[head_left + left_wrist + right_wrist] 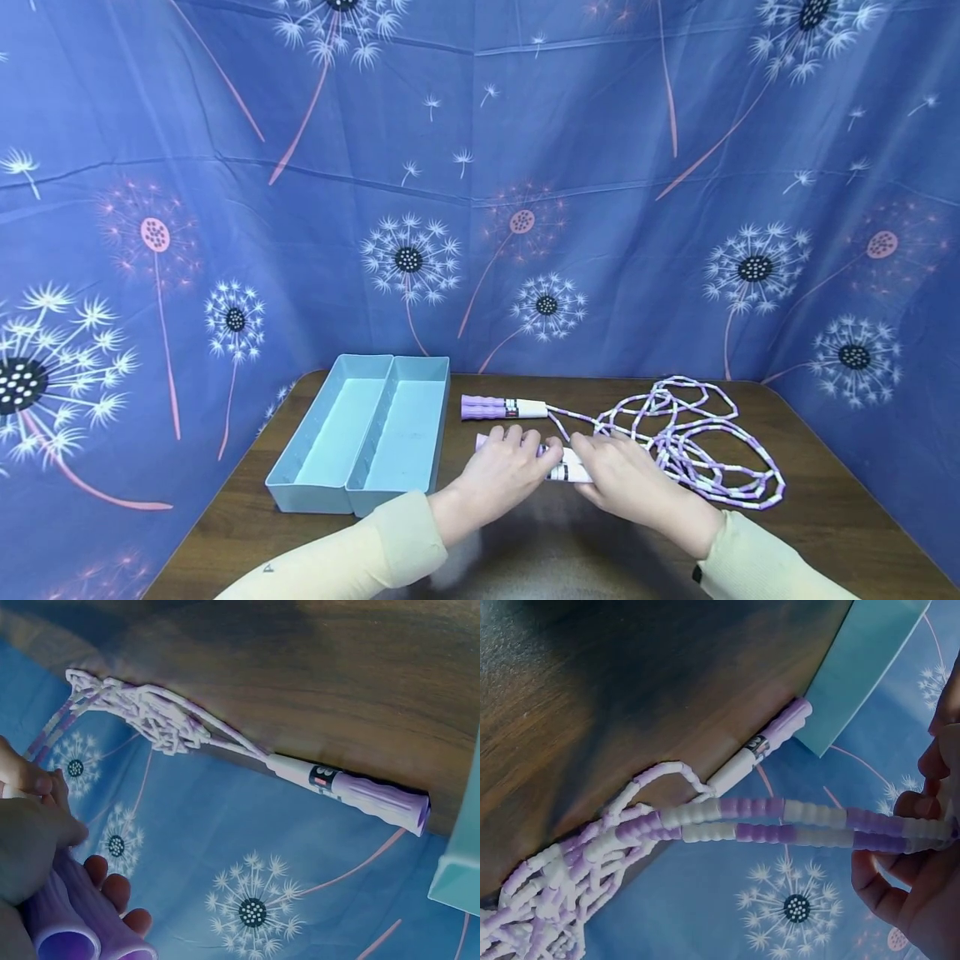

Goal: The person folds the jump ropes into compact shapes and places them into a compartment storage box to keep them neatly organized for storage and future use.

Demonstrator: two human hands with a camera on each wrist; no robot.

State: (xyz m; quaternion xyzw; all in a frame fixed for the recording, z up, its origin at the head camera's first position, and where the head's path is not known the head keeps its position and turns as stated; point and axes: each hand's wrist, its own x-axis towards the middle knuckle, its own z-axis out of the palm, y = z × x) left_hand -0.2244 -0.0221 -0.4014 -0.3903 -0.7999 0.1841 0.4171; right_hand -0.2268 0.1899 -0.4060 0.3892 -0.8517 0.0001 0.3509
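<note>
**Counting what is lying on the dark wooden surface**

One purple-and-white beaded skipping rope (697, 442) is lying coiled on the dark wooden surface (825, 517), and it is carrying two purple ribbed handles: one far handle (502, 407) is lying free, one near handle (558, 472) is sitting under the hands. Two hands are showing, a left hand (510, 471) and a right hand (622, 479). One light blue plastic tray (360, 433) is standing alongside, showing two long compartments.
</note>
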